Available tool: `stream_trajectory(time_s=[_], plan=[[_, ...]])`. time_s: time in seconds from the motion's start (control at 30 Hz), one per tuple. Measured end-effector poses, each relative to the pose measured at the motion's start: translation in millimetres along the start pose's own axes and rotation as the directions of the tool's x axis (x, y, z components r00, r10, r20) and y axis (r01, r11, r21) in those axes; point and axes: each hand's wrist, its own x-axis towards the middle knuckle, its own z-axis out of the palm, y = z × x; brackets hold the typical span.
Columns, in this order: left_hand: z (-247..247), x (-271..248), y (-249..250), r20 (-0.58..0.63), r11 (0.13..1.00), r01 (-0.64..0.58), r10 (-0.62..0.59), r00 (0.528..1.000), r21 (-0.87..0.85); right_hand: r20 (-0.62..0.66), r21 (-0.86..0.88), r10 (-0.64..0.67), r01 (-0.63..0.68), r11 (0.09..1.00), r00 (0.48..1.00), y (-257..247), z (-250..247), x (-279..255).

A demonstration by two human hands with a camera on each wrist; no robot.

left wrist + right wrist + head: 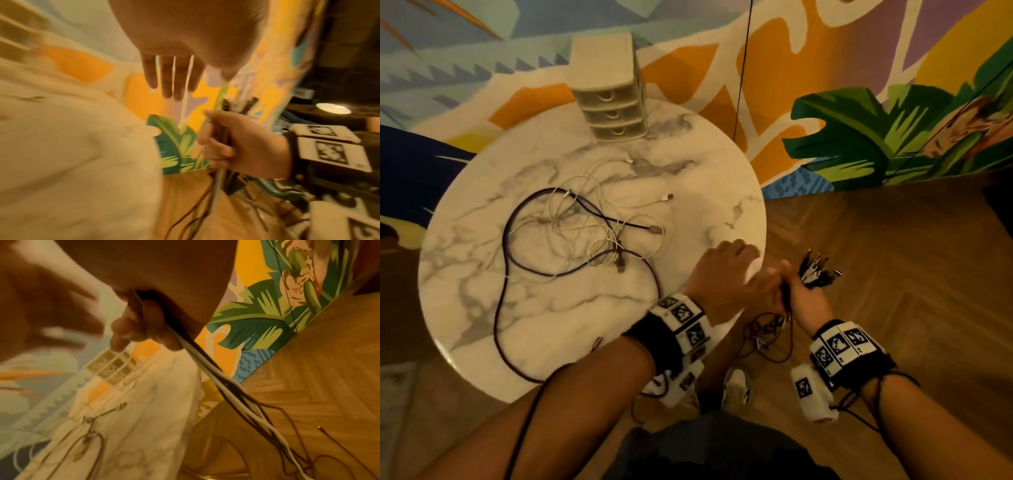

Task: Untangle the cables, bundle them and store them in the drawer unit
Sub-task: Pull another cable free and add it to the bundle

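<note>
My right hand (pixel 802 295) grips a bundle of dark and white cables (pixel 821 272) just off the table's right edge; the plugs stick out above the fist. The bundle's loose ends (pixel 244 408) trail down to the floor. The right wrist view shows the fingers (pixel 141 326) curled round the strands. My left hand (pixel 736 269) hovers right beside the bundle, its fingers (pixel 172 78) straight and holding nothing. A tangle of purple and white cables (pixel 585 233) lies on the round marble table (pixel 705 178). The beige three-drawer unit (pixel 607 92) stands at the far edge, all drawers closed.
One purple cable (pixel 500 329) runs over the table's near edge. Beyond the table's far edge is a painted wall (pixel 859 102), and a thin black cord (pixel 743 68) hangs in front of it. The floor (pixel 893 257) is wood parquet. My shoes (pixel 736 387) are below the hands.
</note>
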Motion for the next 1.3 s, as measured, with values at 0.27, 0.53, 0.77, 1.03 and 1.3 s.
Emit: stream_trajectory(time_s=[0.27, 0.53, 0.77, 1.03, 1.3], plan=[[33, -92, -150, 0.392, 0.815, 0.549, -0.574, 0.719, 0.185, 0.260, 0.090, -0.065, 0.043, 0.995, 0.963, 44, 33, 11], [62, -76, -124, 0.327, 0.823, 0.557, -0.560, 0.762, 0.110, 0.319, 0.004, -0.013, 0.012, 1.000, 0.948, 42, 64, 6], [64, -69, -124, 0.234, 0.745, 0.653, -0.664, 0.710, 0.134, 0.350, -0.027, 0.005, 0.005, 1.000, 0.937, 35, 78, 1], [46, -72, -89, 0.215, 0.853, 0.516, -0.491, 0.844, -0.077, 0.307, -0.061, 0.050, -0.033, 0.998, 0.951, 26, 88, 2], [41, -93, -67, 0.291, 0.969, 0.171, -0.219, 0.931, 0.180, 0.446, 0.152, -0.121, 0.058, 0.987, 0.887, -28, 108, 1]])
